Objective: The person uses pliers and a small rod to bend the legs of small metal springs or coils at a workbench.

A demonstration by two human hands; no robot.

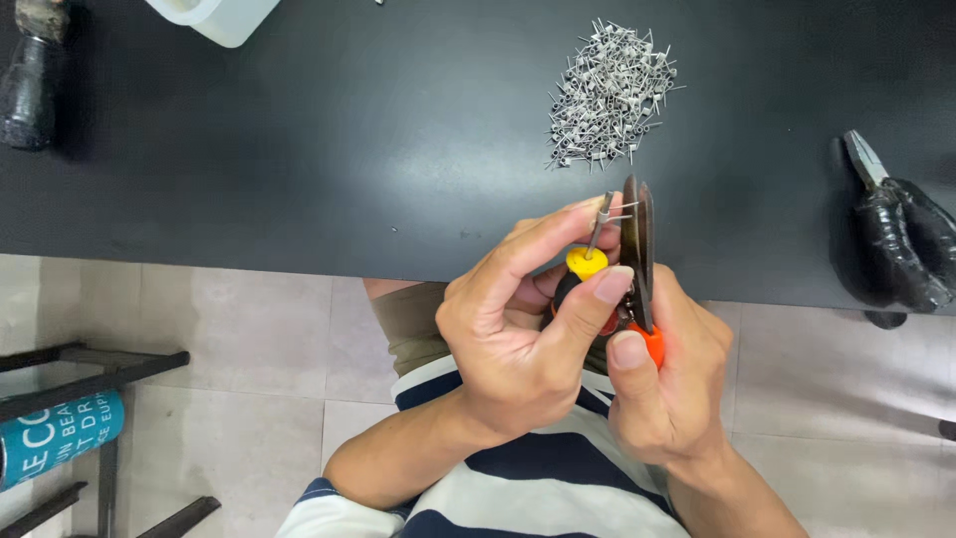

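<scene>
The left hand (518, 329) pinches a small yellow-tipped tool with a thin steel rod (595, 239) upright, a tiny wire coil at its top just left of the dark cutter blades (637, 249) gripped in the right hand (667, 389).

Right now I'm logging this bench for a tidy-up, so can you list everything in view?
wire coils: one heap, too many to count, silver, on the table, top centre-right
pliers: one, black wrapped handles, table's right edge
white container: one, top left, cut off by the frame
dark wrapped tool: one, black, far left of the table
table: one, black
metal rack: one, black, on the floor, lower left
teal can: one, lying in the rack
small screwdriver: one, yellow collar, held
cutters: one, dark blades, orange handle, held
left hand: pinches the screwdriver
right hand: grips the cutters
</scene>
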